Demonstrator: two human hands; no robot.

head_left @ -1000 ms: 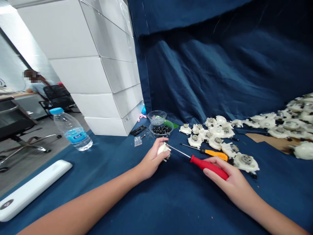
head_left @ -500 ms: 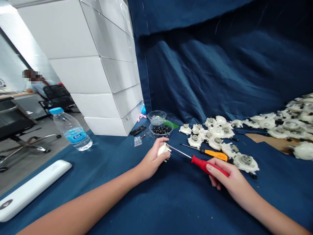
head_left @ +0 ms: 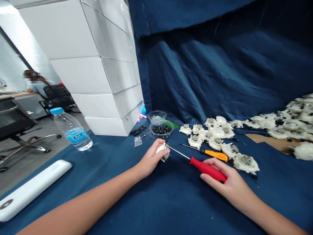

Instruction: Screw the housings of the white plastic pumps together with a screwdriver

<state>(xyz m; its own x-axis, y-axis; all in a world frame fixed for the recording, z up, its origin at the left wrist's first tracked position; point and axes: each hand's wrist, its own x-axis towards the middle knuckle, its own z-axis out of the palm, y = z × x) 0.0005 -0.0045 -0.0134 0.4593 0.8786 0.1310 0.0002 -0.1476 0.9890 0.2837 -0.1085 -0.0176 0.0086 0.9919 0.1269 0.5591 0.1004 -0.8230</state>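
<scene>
While the left hand gripped a small white plastic housing above the blue cloth, the right hand wrapped a red-handled screwdriver, tip at the housing; pressure could make it slip, jabbing the left hand.

Since a moment ago, your right hand has shifted slightly toward the left of the frame and wrapped more fully around the red-handled screwdriver, whose handle now slopes more steeply down to the right. Near the middle of the frame, your left hand has turned the white plastic part, so more of its dark end shows at the lower right of your fingers
</scene>
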